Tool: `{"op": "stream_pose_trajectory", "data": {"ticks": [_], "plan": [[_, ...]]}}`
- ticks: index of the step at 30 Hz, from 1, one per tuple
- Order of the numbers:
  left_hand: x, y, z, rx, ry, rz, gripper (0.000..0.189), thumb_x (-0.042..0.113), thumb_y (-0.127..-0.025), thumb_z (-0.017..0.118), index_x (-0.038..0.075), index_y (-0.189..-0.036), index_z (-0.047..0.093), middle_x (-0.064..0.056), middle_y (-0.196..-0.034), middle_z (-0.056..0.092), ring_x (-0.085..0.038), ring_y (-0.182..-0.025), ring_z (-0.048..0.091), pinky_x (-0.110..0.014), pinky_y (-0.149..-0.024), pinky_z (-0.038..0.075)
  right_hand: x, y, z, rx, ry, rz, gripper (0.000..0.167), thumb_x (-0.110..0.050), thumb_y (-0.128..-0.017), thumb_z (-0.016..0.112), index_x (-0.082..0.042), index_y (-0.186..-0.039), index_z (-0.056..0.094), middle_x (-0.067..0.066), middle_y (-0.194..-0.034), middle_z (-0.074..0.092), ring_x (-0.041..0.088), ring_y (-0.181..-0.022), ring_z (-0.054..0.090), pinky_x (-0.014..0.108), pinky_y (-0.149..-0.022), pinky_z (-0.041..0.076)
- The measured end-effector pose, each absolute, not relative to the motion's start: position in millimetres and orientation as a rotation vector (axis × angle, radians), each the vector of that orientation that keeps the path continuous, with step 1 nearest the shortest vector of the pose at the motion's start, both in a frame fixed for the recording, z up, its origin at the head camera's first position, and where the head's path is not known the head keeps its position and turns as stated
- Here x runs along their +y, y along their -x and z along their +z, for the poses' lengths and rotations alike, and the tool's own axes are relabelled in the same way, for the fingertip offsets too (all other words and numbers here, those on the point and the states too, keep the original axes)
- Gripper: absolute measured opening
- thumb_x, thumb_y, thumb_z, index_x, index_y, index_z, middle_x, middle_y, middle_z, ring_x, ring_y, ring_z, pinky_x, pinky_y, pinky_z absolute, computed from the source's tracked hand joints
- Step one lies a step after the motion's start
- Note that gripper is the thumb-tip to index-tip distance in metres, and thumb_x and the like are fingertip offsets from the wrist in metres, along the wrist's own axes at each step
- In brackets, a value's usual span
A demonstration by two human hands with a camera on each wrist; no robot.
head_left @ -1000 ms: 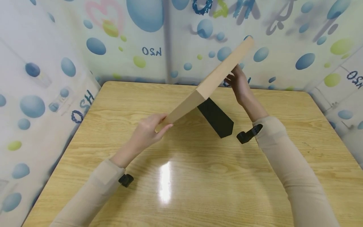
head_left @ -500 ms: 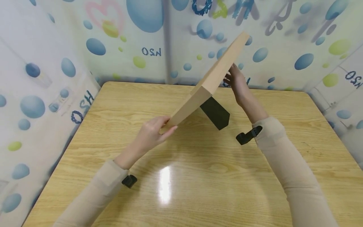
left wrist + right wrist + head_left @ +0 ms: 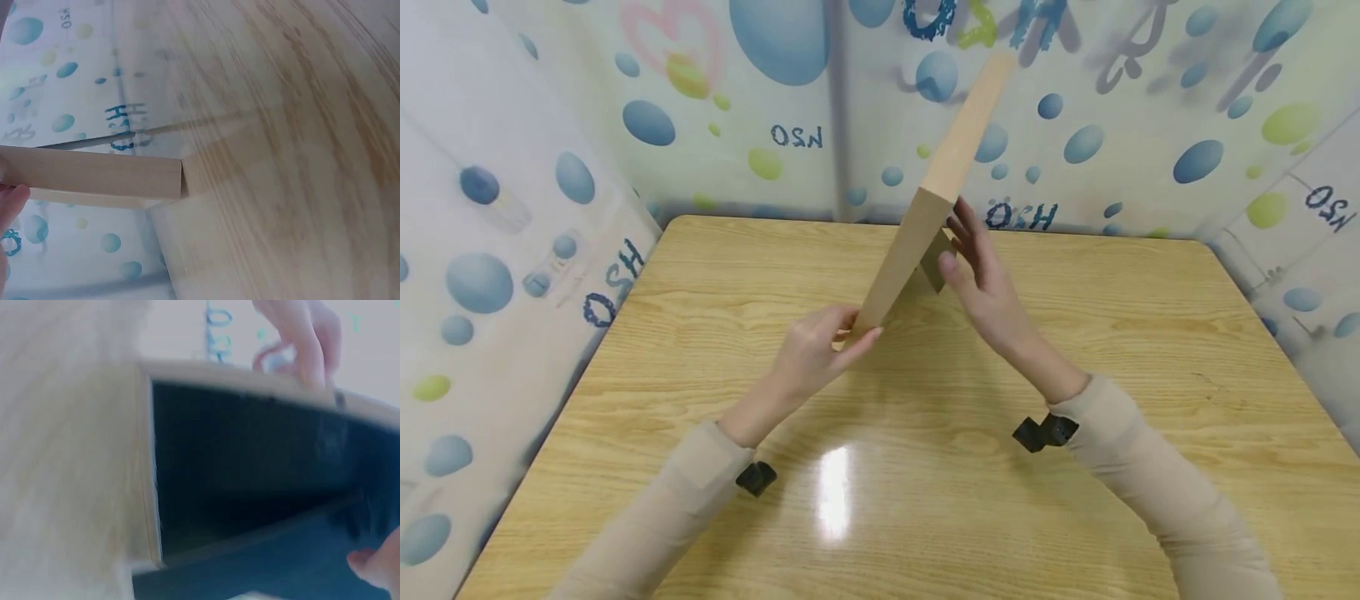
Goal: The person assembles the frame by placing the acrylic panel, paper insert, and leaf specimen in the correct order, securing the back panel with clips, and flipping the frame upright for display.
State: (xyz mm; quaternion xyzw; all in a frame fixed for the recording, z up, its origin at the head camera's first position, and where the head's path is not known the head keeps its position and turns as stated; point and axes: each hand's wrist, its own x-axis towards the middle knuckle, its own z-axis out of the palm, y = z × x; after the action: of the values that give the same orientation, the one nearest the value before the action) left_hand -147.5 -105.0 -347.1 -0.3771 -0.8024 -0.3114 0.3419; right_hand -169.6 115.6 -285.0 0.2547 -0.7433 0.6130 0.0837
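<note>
A light wood picture frame [image 3: 962, 154] is held up on edge above the table, tilted, its edges toward the head camera. My left hand [image 3: 811, 350] pinches its near lower corner between thumb and fingers. Behind it juts a dark stand leg [image 3: 936, 263]. My right hand [image 3: 992, 296] is at the back of the frame beside this leg, fingers extended and thumb apart; the fingertips are partly hidden. In the right wrist view the dark backing [image 3: 225, 444] shows, with the leg [image 3: 269, 562] swung out and my right thumb [image 3: 375, 565] close to it.
The wood-grain table [image 3: 985, 500] spreads beneath both hands, with a bright reflection near its middle. A wall covering [image 3: 790, 158] printed with blue and green bubbles rises behind the table and along its sides. A small black camera sits on each wrist.
The frame has turned more upright and its top end has swung left. My right hand has come down and left toward the stand leg, which shows less. The left hand has shifted slightly right, still gripping.
</note>
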Motion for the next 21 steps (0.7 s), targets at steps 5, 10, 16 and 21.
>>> {"op": "stream_pose_trajectory", "data": {"ticks": [5,10,16,21], "plan": [[-96.7,144.3,-345.6,-2.115,0.981,-0.825,0.026,0.009,-0.073,0.074,-0.005,-0.088,0.058,-0.015,-0.073,0.067,-0.021,-0.063,0.067,-0.019,-0.056,0.054,98.4,147.8,-291.0,-2.289,-0.732,1.674,0.093,-0.062,-0.075,0.059,-0.013,-0.145,0.020,0.009,-0.144,0.035,0.023,-0.132,0.036,0.043,-0.109,0.030],[-88.0,141.7,-343.9,-2.125,0.959,-0.824,0.024,0.008,-0.072,0.074,-0.005,-0.084,0.058,-0.013,-0.070,0.066,-0.019,-0.059,0.065,-0.020,-0.054,0.054,87.9,135.2,-288.5,-2.345,-0.640,1.676,0.089,-0.048,-0.078,0.066,-0.019,-0.145,0.016,0.003,-0.145,0.032,0.018,-0.133,0.035,0.041,-0.108,0.033],[-76.2,140.1,-341.2,-2.116,0.995,-0.815,0.021,0.008,-0.072,0.074,-0.002,-0.079,0.056,-0.010,-0.068,0.066,-0.015,-0.057,0.062,-0.017,-0.053,0.052,82.4,129.0,-285.8,-2.337,-0.559,1.839,0.079,-0.018,-0.086,0.063,-0.014,-0.145,0.012,0.013,-0.144,0.030,0.032,-0.125,0.043,0.040,-0.097,0.045],[-68.5,139.2,-339.5,-2.113,0.988,-0.799,0.018,0.008,-0.072,0.072,-0.001,-0.077,0.057,-0.008,-0.065,0.065,-0.013,-0.054,0.059,-0.016,-0.051,0.050,82.6,125.9,-284.5,-2.318,-0.539,1.878,0.075,-0.011,-0.087,0.059,-0.012,-0.144,0.011,0.016,-0.140,0.033,0.035,-0.121,0.047,0.037,-0.088,0.050]]}}
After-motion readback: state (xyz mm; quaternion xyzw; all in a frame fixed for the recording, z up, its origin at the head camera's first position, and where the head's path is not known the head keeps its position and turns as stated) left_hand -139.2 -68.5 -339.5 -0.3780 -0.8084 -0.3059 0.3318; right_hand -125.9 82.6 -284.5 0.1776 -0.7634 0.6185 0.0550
